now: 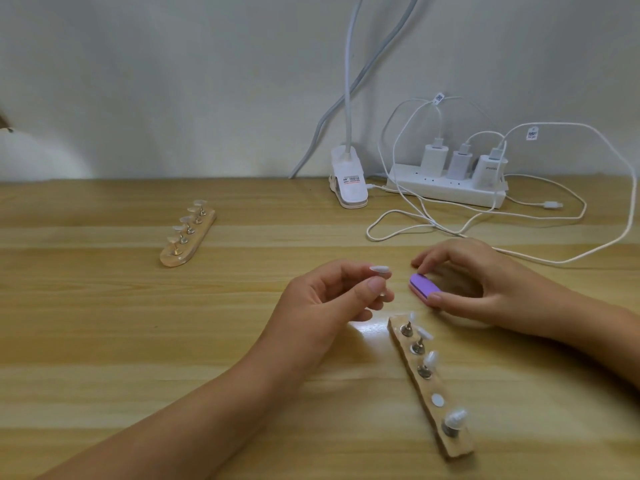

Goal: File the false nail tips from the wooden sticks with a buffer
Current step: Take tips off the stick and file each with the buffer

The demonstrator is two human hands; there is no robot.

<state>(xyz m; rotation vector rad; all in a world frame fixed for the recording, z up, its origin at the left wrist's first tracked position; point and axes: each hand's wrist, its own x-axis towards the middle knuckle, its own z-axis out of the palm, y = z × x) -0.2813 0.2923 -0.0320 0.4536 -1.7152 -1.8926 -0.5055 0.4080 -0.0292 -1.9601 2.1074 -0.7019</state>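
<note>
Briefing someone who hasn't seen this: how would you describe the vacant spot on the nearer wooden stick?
On the table, find the wooden stick nearest the right hand. Second from its near end is a white disc, alone with nothing mounted on it.

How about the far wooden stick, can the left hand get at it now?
Probably yes: only bare table lies between the left hand and the far wooden stick, though its fingers are busy pinching a nail tip.
</note>
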